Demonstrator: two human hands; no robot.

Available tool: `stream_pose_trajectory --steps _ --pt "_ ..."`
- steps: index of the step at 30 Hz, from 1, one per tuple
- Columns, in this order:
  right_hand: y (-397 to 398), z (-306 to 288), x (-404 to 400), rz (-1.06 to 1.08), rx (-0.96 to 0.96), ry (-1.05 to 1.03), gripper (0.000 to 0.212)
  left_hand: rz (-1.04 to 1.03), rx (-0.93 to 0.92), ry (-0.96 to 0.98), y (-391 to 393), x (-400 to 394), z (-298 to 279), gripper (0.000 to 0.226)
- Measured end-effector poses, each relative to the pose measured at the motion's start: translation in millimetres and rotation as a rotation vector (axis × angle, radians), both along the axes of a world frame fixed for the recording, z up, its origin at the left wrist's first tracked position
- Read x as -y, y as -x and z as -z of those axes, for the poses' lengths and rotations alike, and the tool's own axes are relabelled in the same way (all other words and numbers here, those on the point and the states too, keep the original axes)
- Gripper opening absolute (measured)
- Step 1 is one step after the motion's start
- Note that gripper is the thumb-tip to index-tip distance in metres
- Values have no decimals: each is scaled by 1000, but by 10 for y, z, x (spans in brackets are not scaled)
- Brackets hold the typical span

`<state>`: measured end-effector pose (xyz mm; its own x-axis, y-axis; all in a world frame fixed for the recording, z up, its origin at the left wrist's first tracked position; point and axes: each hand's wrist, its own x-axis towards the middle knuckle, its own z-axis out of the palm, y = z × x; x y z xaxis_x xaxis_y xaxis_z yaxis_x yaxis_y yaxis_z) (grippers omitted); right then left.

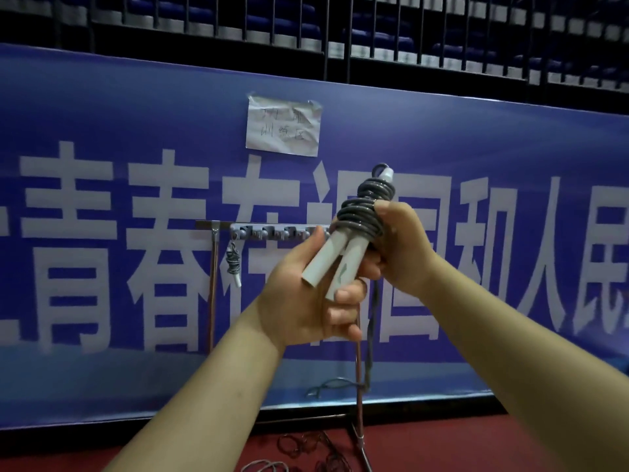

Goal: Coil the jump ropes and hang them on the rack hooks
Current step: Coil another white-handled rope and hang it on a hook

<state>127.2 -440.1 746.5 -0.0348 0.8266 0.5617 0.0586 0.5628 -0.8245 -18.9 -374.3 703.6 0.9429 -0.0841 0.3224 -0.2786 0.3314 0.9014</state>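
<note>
I hold a jump rope (pixel 364 212) up in front of the banner, its grey cord wound in tight turns around its two white handles (pixel 332 260). My left hand (pixel 306 301) grips the lower ends of the handles. My right hand (pixel 398 247) wraps around the coiled cord, thumb pressed on the windings. A loose tail of cord (pixel 369 352) hangs down from the bundle. Behind my hands stands the rack (pixel 272 231), a grey hook bar on thin metal legs. One coiled rope (pixel 233 264) hangs from its left hook.
A large blue banner (pixel 102 233) with white characters spans the wall, a paper note (pixel 282 126) taped on it. Dark railings and blue seats rise above. More loose ropes (pixel 306 447) lie on the red floor by the rack's base.
</note>
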Motion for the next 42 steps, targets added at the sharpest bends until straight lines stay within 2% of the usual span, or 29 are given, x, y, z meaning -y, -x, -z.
stream_pose_trajectory --steps 2,4,7,11,14,19,27,30,35,37,40,42 --pt "-67 -50 0 84 69 24 40 -142 -67 -7 -53 42 -42 64" --pt "-133 -88 16 157 107 31 31 -307 -100 -53 -59 34 -87 61" --pt "-200 -73 89 199 183 -5 22 -423 -138 -183 -32 52 -134 63" --pt "-248 -72 142 108 250 39 31 -532 -137 -285 -13 130 -157 63" --pt "-310 -108 178 58 312 106 27 -624 -121 -359 -27 145 -183 65" --pt "-321 -172 257 15 238 211 29 -685 -119 -331 -57 166 -249 69" --pt "-296 -205 292 200 284 350 39 -797 -143 -345 -93 131 -245 67" --pt "-281 -186 294 334 385 432 49 -925 -162 -452 -85 117 -222 60" --pt "-270 -97 282 471 424 446 48 -1061 -205 -556 -104 16 -199 57" --pt "-244 -62 266 498 394 404 46 -1133 -242 -652 -102 5 -200 57" --pt "-197 4 238 500 345 379 41 -1293 -302 -962 -93 22 -210 56" --pt "-166 35 228 421 276 389 39 -1370 -337 -1152 -84 33 -201 51"
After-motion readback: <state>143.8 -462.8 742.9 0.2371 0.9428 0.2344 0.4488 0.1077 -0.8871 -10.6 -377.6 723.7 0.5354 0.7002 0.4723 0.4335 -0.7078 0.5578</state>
